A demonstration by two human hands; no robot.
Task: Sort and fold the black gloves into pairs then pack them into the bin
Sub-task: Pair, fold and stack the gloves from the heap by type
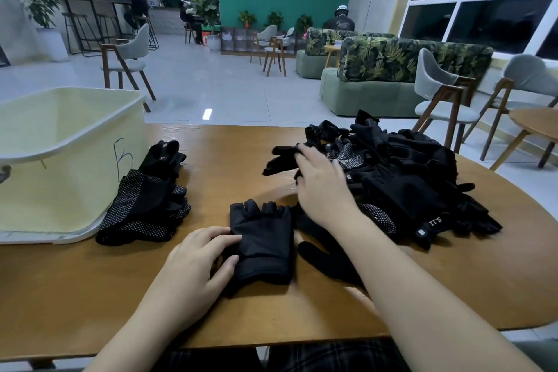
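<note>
I am watching the sorting step: one fingerless glove [262, 246] is lying flat on the tabletop [90, 290] right in front of me, and its mate is being looked for. My left hand [193, 266] is resting on the glove's cuff side, fingers [225, 240] loosely curved on the fabric and the thumb pressing the near edge, more pinning it down than gripping it. My right hand [321, 187] is reaching into the loose heap of black gloves [401, 178] on the right; its fingers are curling down into a glove [282, 157] at the heap's left edge, and I judge they are taking hold of it, though the tips are hidden in the cloth.

A small stack of dotted gloves [145, 211] is sitting just beside the pale bin [69, 166] at the left, touching its front wall; these look already paired, not yet packed. What the bin holds I cannot tell.

The next move, as I read it, is asking for a check that the glove being pulled matches the flat one, fingerless and plain, and then laying it squarely on top before folding. The heap is tangled, so neighbours may be dragged along.
</note>
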